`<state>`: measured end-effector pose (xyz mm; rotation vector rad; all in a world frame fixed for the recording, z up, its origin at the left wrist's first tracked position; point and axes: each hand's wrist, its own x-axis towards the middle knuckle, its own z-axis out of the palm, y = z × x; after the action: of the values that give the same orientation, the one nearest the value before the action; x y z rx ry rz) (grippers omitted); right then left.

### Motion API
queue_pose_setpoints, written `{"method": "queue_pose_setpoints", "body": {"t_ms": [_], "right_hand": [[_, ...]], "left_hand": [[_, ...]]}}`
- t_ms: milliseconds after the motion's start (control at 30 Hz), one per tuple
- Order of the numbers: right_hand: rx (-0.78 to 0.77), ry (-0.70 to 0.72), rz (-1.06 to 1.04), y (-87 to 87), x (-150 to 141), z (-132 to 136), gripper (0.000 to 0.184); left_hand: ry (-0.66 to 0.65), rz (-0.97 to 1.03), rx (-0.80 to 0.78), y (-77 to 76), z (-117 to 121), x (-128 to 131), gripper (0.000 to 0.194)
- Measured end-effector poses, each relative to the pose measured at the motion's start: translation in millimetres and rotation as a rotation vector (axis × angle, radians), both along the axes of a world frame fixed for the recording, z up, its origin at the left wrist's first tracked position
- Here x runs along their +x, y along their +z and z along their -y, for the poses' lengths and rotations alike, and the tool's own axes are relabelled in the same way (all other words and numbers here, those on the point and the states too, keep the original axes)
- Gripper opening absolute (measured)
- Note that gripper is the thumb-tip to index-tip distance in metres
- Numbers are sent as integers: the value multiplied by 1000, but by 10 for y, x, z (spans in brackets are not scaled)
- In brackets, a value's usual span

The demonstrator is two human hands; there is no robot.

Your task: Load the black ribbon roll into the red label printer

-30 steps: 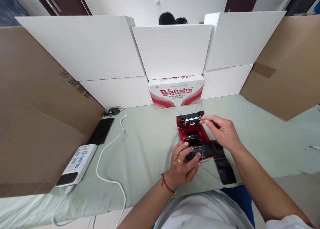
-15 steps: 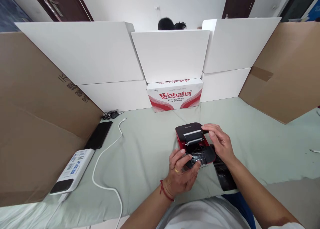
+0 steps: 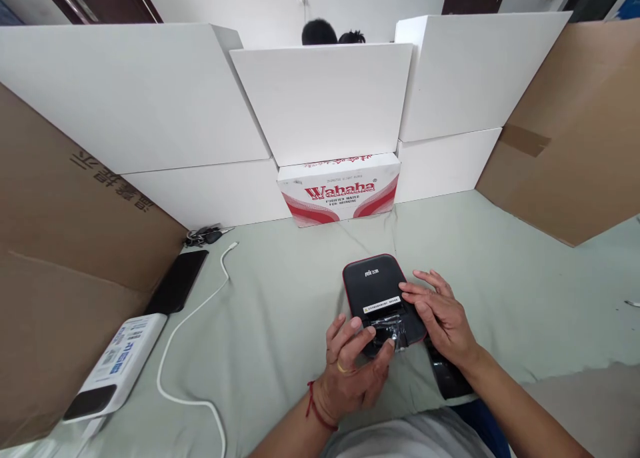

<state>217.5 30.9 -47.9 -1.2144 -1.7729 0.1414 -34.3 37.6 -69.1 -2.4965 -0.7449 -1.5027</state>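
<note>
A black device with a red edge (image 3: 365, 287), which looks like a small portable label printer, lies on the cloth with its lid down. A white label strip crosses its top, and crinkled clear film (image 3: 393, 331) covers part of its near end. My left hand (image 3: 357, 365) grips the near left corner, its thumb and fingertips at the film. Along the right edge, my right hand (image 3: 440, 311) rests with fingers stretched out, fingertips on the lid. Beneath my right wrist sits a shiny black packet (image 3: 447, 377), partly hidden.
White boxes (image 3: 325, 105) and a Wahaha carton (image 3: 343, 195) wall off the back. Cardboard panels (image 3: 575, 138) stand at both sides. On the left lie a black phone (image 3: 177, 281), a white power bank (image 3: 117, 365), a white cable (image 3: 167, 351) and dark bundled cords (image 3: 205, 235).
The printer's lid, open before with the red interior and roller showing, is now down. My right hand has moved from the far corner nearer along the right edge. The view has shifted slightly.
</note>
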Motion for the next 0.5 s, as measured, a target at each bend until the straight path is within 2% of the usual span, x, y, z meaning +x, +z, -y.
{"method": "queue_pose_setpoints", "body": {"t_ms": [133, 233, 333, 433, 500], "right_hand": [[-4, -11, 103, 23, 39, 25, 32], [12, -23, 129, 36, 28, 32, 32], [13, -38, 119, 40, -4, 33, 33], [6, -38, 80, 31, -39, 23, 32], [15, -24, 23, 30, -59, 17, 31]], "left_hand": [[-4, -4, -6, -2, 0, 8, 48], [-70, 6, -39, -26, -39, -7, 44], [-153, 75, -88, -63, -118, -50, 47], [-150, 152, -143, -103, -205, -95, 56], [-144, 185, -189, -125, -245, -117, 55]]}}
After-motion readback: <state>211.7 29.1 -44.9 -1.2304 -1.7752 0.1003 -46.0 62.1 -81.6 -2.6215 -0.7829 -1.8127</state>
